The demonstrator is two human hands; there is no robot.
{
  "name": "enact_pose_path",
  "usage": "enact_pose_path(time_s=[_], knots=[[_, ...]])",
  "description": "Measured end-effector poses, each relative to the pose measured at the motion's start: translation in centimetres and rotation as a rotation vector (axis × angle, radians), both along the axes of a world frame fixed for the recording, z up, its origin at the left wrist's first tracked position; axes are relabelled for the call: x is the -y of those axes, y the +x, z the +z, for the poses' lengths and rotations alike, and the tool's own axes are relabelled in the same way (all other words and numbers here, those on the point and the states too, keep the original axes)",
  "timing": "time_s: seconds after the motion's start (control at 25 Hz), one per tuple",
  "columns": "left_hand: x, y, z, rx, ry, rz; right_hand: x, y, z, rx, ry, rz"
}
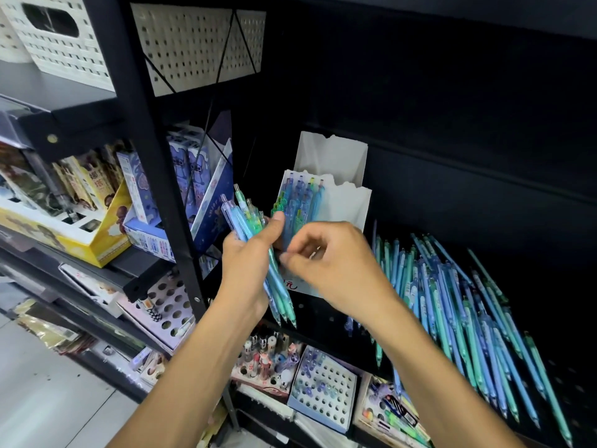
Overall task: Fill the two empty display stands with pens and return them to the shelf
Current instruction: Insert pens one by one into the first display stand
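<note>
Several pens (258,240) sit bunched in my left hand (245,253), mid-frame; my right hand (326,263) pinches at them before the part-filled stand (342,202). Filling continues: next, I'd slot one in an empty hole.

Black shelving (155,176), pale tiled floor (48,399)

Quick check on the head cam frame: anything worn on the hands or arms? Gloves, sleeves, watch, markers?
Nothing worn. The left hand and right hand are bare: no gloves, rings or tape visible. Both forearms are bare down to the frame's bottom edge, with no sleeve, watch, band or tracking marker in view. No cables.
</note>
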State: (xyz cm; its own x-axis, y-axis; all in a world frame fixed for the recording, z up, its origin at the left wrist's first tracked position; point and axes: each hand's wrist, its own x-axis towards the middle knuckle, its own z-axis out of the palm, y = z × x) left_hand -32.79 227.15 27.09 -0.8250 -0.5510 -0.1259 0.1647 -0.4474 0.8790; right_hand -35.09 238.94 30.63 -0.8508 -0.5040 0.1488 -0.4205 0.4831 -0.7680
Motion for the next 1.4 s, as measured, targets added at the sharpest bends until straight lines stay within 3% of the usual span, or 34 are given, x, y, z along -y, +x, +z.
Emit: enact_pose_path(time_s=[0.12,0.36,0.6,0.84,1.04,1.4], knots=[[-1.0,-0.4,0.5,0.036,0.122,0.076,0.4,0.3,0.3,-0.007,0.100,0.012],[-1.1,-0.2,0.2,-0.023,0.020,0.033,1.4,2.3,0.6,-0.328,0.343,0.013],[-1.0,0.3,0.9,-0.032,-0.048,-0.053,1.4,3.0,1.3,-0.468,0.393,-0.026],[-0.5,1.0,0.1,-0.044,-0.081,-0.174,0.5,0.8,1.0,-0.338,0.284,-0.191],[0.8,0.6,-0.6,-0.010,-0.066,-0.053,-1.7,-3.8,0.0,0.033,-0.182,-0.289],[1.7,1.0,-1.1,-0.059,-0.078,0.028,1.5,-5.9,-4.8,-0.167,-0.025,-0.277]])
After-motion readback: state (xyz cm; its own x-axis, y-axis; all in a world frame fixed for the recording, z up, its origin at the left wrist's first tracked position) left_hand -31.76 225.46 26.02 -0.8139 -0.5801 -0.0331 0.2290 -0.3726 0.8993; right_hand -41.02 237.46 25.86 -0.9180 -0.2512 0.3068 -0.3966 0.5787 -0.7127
